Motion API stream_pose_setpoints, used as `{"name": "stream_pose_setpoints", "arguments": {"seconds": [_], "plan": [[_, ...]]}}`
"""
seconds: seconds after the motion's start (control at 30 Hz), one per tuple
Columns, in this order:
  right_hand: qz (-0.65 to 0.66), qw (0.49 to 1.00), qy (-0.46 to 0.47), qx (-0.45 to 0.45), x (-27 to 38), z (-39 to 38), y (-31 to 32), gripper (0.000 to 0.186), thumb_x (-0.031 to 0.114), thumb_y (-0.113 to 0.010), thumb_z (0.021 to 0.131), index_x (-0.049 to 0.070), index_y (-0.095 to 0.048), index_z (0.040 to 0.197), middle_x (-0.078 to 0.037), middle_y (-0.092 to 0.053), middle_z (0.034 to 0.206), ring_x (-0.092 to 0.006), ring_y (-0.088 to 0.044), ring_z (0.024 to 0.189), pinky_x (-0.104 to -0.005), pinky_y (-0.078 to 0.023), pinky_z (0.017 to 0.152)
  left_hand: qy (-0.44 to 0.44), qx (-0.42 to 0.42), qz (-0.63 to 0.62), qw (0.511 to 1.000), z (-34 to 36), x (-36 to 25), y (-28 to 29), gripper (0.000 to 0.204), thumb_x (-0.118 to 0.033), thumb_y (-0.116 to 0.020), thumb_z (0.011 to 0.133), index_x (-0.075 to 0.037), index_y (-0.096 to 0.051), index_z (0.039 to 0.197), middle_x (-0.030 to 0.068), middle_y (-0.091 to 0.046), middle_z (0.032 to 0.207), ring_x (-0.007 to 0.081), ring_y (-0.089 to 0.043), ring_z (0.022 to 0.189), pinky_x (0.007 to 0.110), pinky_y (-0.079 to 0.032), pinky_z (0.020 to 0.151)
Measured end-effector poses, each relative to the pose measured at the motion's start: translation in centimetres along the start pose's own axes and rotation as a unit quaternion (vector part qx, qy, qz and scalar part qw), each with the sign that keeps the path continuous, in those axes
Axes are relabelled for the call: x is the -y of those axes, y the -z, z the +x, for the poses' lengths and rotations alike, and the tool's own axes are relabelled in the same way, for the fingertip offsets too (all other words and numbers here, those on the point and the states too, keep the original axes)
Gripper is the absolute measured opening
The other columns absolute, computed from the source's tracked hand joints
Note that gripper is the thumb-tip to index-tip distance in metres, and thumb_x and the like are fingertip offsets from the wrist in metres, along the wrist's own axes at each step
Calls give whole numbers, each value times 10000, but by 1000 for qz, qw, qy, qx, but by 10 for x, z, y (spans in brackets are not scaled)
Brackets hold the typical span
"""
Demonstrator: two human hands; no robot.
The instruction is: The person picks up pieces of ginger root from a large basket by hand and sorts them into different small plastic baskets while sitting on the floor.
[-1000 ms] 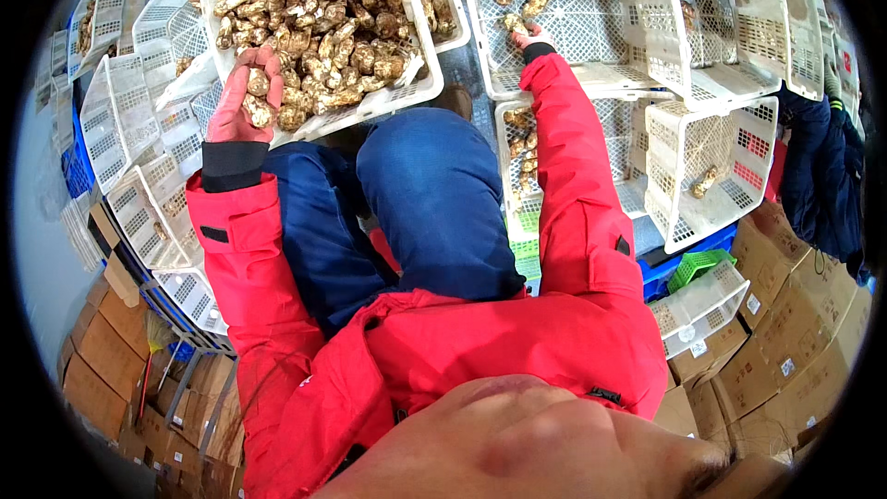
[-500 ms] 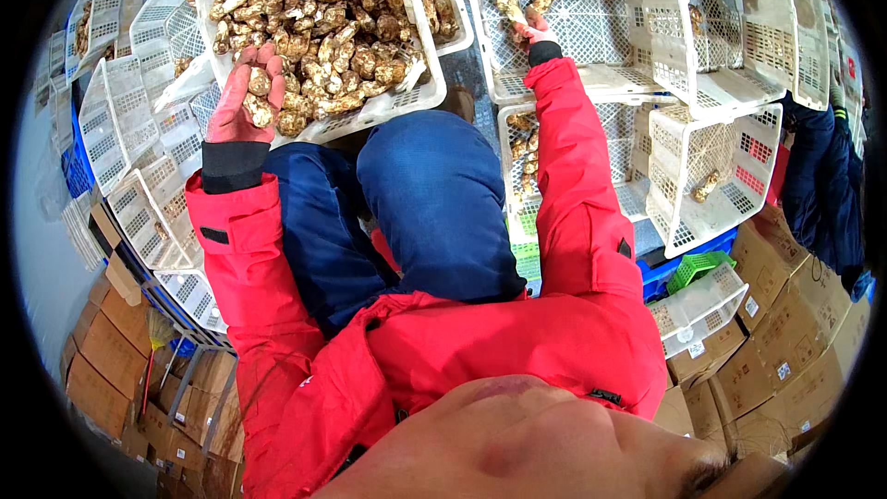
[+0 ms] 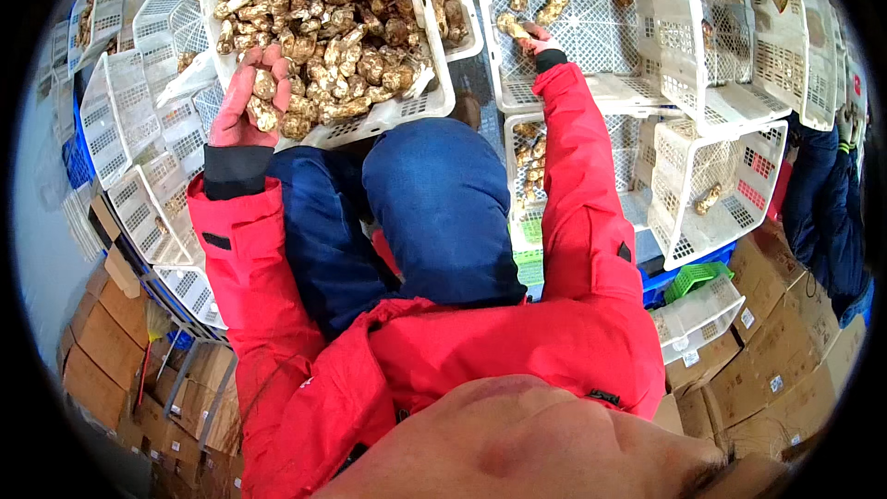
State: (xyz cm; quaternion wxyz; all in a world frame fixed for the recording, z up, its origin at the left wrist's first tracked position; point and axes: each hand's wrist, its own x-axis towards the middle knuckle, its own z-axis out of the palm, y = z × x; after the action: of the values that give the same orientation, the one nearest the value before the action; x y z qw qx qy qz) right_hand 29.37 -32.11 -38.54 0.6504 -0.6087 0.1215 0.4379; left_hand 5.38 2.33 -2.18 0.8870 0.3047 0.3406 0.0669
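Your right hand (image 3: 534, 35) stays in its near-empty crate (image 3: 591, 18), gripping a mushroom (image 3: 511, 26); your left hand (image 3: 249, 97) cups mushrooms beside the full crate (image 3: 407, 106).

You were in a produce packing/sorting warehouse: white perforated plastic crates (image 3: 730, 102) stacked all round, one heaped with pale brown mushrooms (image 3: 323, 28), brown cardboard cartons (image 3: 102, 351) piled alongside.

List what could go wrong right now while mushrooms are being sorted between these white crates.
The left hand cups several mushrooms loosely at the rim of the full crate; one could slip onto the blue trousers or the floor. The right hand reaches far into the sparse crate, so a mushroom dropped there may bruise. The heaped pile may also spill over the edge.
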Motion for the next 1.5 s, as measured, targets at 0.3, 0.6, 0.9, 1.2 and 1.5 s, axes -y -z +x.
{"name": "stream_pose_setpoints", "arguments": {"seconds": [0.3, 0.6, 0.9, 1.2, 1.5], "plan": [[-540, 795, 94, -260, 68, 32, -37, 496, 412, -549, 660, 133, -495, 1067, -111, -544, 998, -246, -502, 952, -345, -382, 823, -24, 0, 49, 998, 3, 0, 1, 348, -163, -417, 842, -42, -371, 1166, 102, -423, 1162, 176, -473, 978, 243, -436, 754], [-597, 753, -1, -277, 59, 90, -47, 230, 197, -543, 718, 59, -557, 902, -155, -546, 954, -261, -548, 859, -346, -445, 733, -10, -60, 89, 994, 4, -2, -16, 388, -179, -470, 816, -53, -362, 1167, 88, -431, 1150, 166, -478, 968, 232, -430, 753], [326, 934, 121, 84, 68, 0, -48, 347, 49, -515, 751, 57, -418, 1084, -67, -525, 880, -150, -500, 773, -253, -425, 661, -19, -38, 76, 996, -2, 2, -3, 356, -155, -442, 830, -68, -369, 1167, 83, -420, 1161, 175, -469, 976, 257, -429, 776], [197, 930, 268, 156, 99, -37, -62, 538, 86, -571, 726, -32, -289, 1169, -169, -516, 962, -235, -517, 862, -292, -416, 736, -11, -11, 48, 999, -3, 2, -6, 326, -131, -414, 842, -62, -379, 1159, 77, -428, 1152, 168, -468, 986, 256, -432, 774], [156, 947, 268, 80, 94, -47, -23, 562, 35, -539, 733, 10, -245, 1211, -145, -512, 970, -223, -511, 880, -324, -421, 766, -10, -13, 31, 999, -4, 2, -4, 328, -130, -408, 845, -56, -378, 1163, 80, -429, 1154, 178, -459, 1001, 269, -432, 783]]}}
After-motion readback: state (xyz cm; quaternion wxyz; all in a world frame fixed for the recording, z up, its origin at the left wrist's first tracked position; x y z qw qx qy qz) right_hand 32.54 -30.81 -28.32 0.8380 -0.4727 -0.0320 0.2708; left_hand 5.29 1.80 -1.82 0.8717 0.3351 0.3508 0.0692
